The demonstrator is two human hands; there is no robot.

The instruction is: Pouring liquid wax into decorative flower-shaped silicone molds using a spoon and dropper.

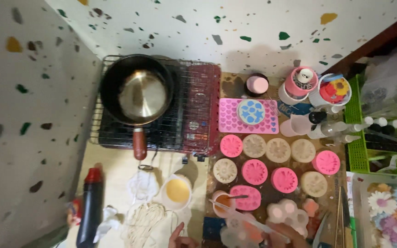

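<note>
My left hand [180, 239] shows only its fingertips at the bottom edge, beside a pile of pale string [144, 221]; whether it holds anything is hidden. My right hand [286, 234] grips a long clear rod [240, 214] that slants up-left toward a small cup of orange liquid [222, 202]. Under that hand lie translucent flower-shaped moulds [285, 214]. Several round pink and cream flower moulds [272, 160] fill the brown board in front of me.
A steel saucepan [139, 93] sits on a wire rack over a red stove [201, 108]. A pink heart mould [230, 117] carries a blue star mould [251, 111]. A cup of yellow liquid [178, 190], a dark red-capped bottle [91, 206], a green basket [359, 138] with bottles.
</note>
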